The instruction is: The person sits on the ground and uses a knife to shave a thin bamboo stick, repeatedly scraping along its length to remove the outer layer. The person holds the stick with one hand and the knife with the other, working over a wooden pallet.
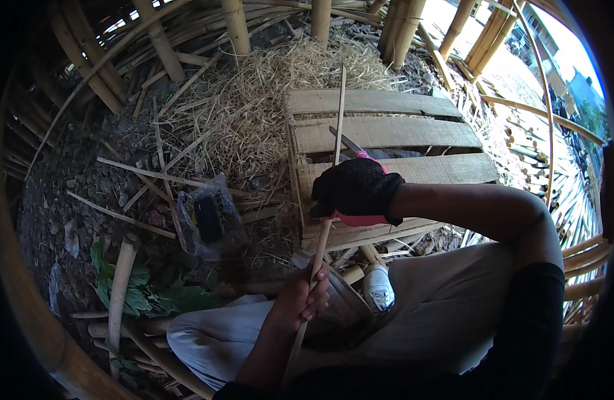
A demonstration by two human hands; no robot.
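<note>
So we're basically in an open-sided bamboo shelter. Thick bamboo posts (pixel 236 27) stand along the back, with long bamboo poles (pixel 37 333) curving round the rim of our fisheye view. Underfoot it's dark, stony dirt (pixel 57 183), plus a big heap of pale shavings (pixel 247 113) right behind a low slatted wooden crate (pixel 387 131). Some leafy greens (pixel 130 290) lie lower left. Our left side's pretty shady, while the right's blasted with sun: a glaring pile of cut bamboo (pixel 520 150), then greenery (pixel 592 110) and bright sky (pixel 570 50) beyond.
</note>
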